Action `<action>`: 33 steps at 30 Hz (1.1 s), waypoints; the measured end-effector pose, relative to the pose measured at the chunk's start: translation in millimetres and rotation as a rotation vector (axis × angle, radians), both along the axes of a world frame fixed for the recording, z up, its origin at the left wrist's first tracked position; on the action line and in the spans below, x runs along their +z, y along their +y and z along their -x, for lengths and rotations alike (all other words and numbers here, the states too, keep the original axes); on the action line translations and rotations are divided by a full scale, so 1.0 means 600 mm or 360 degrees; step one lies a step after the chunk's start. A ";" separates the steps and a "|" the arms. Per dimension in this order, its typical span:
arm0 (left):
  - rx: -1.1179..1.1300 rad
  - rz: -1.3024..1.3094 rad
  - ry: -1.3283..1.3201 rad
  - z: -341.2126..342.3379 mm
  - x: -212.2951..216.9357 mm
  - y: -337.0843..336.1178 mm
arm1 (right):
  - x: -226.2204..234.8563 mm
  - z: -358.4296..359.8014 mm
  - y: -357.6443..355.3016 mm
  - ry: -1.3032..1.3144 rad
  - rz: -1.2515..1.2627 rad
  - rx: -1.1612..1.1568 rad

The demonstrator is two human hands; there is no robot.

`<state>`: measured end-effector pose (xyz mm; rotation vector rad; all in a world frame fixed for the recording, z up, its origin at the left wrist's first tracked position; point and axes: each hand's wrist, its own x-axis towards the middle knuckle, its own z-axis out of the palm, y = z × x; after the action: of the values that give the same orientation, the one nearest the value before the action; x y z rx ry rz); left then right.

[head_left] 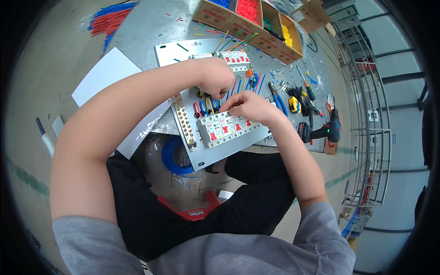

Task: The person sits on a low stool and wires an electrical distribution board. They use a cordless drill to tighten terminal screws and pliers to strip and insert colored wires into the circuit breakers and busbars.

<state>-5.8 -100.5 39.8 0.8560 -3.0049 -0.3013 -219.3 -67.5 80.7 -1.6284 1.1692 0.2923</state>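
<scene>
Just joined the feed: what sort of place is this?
Likely an electrical assembly workshop: grey metal mounting plate with white circuit breakers, cardboard boxes of coloured wire pieces, black cordless drill.

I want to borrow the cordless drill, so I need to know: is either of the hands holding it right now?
No, the cordless drill lies on the table to the right, apart from both hands, which work at the breaker panel.

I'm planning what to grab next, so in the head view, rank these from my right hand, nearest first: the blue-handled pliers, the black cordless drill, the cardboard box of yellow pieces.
From the right hand:
1. Blue-handled pliers, just to its right on the table.
2. Black cordless drill, farther right, near the table edge.
3. Cardboard box of yellow pieces, at the far edge, farthest.
</scene>
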 end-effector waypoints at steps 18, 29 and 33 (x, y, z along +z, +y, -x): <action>0.0013 -0.0002 0.0003 0.003 0.003 0.002 | -0.006 0.006 -0.045 -0.0095 -0.0238 -0.0198; 0.0064 0.0051 0.0001 -0.002 -0.001 0.006 | -0.012 -0.019 -0.047 0.0024 -0.0267 -0.0419; 0.0014 0.0114 0.0009 -0.001 -0.006 0.002 | -0.022 -0.018 -0.044 0.0145 -0.0087 -0.0344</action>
<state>-4.9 -99.3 36.4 0.8604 -2.9854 -0.1943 -208.2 -93.6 67.7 -1.4391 1.3823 0.2595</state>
